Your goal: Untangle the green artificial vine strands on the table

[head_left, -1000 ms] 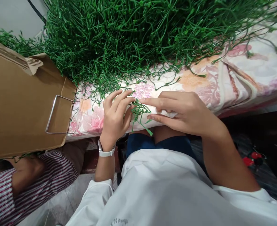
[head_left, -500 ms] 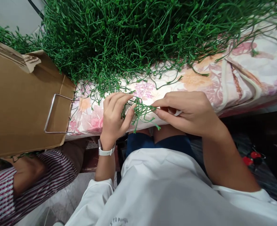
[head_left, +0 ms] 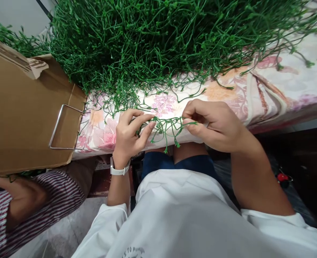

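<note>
A small bunch of green artificial plant sprigs (head_left: 167,128) hangs stretched between my two hands above the table's front edge. My left hand (head_left: 133,132), with a pale watch on its wrist, pinches the bunch's left end between thumb and fingers. At the other end, my right hand (head_left: 212,123) grips the stems, its fingers curled and the thumb pressed in; one tip pokes out over the thumb. Just beyond both hands lies a large heap of the same green sprigs (head_left: 158,46), with loose strands straggling toward me.
A floral cloth (head_left: 107,134) covers the table. On the left stands a cardboard sheet or box side (head_left: 26,118), a bent metal wire frame (head_left: 56,125) against it. Beside it sits another person in a striped garment (head_left: 58,193). A red object (head_left: 282,177) lies low at right.
My right hand has moved slightly right, away from the left, drawing the sprigs out into a wider span. Its fingers are more curled. My left hand stays nearly in place.
</note>
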